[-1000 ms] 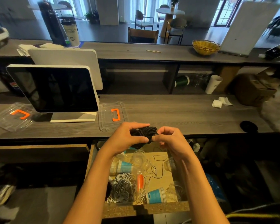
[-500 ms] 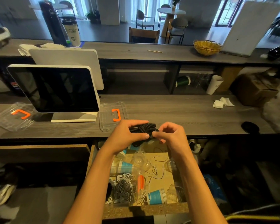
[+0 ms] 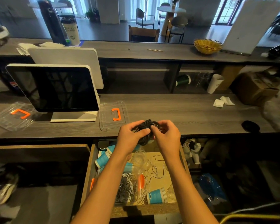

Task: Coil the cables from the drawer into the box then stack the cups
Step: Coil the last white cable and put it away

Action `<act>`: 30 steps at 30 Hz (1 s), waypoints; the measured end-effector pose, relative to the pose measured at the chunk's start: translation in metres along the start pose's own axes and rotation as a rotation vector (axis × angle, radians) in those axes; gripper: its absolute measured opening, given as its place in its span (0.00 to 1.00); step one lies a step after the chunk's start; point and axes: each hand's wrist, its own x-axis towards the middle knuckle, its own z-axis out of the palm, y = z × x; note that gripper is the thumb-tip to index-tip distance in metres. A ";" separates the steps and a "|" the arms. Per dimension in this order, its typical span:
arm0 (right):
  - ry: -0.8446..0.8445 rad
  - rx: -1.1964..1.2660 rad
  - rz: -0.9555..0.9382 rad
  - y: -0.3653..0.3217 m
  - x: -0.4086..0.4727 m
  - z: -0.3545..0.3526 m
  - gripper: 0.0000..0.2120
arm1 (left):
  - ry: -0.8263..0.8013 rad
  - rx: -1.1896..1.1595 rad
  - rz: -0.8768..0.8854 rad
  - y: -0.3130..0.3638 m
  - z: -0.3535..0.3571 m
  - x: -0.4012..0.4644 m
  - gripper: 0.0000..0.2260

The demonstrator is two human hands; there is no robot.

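Observation:
A bundled black cable (image 3: 146,130) is held above the counter's front edge. My left hand (image 3: 132,136) grips its left side with the thumb across the top. My right hand (image 3: 166,135) pinches the bundle's right end. Below, the open drawer (image 3: 88,172) holds a clear box (image 3: 128,186) with orange latches, filled with grey and white coiled cables. Blue paper cups (image 3: 157,195) and clear plastic cups (image 3: 141,157) lie loose in the drawer, with thin black and white cables (image 3: 157,171) on its floor.
A monitor (image 3: 55,89) stands on the grey counter (image 3: 184,113) at left. Two clear lids with orange handles (image 3: 112,115) (image 3: 11,115) lie beside it. Crumpled tissues (image 3: 223,101), a cardboard box (image 3: 255,89) and a white cup (image 3: 215,83) sit at right.
Both hands and the black bundle have risen slightly toward the counter edge. My right fingers have shifted on the bundle's end; the coil looks tighter.

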 end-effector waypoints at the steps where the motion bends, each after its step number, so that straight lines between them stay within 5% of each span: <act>1: 0.037 0.014 0.016 0.001 -0.001 0.002 0.06 | 0.012 -0.007 0.005 -0.002 0.001 -0.001 0.18; 7: 0.165 0.201 0.182 0.013 -0.008 0.024 0.06 | 0.099 -0.135 -0.055 -0.013 0.004 -0.006 0.19; 11: 0.003 0.262 0.169 0.025 -0.014 0.040 0.07 | 0.134 -0.316 -0.190 -0.027 -0.014 -0.009 0.12; 19: -0.457 0.393 0.603 0.044 -0.054 0.095 0.12 | 0.283 -0.248 -0.281 -0.082 -0.063 -0.011 0.16; 30: -0.494 0.251 0.924 0.151 -0.127 0.170 0.16 | 0.187 -0.091 -0.710 -0.232 -0.116 -0.024 0.13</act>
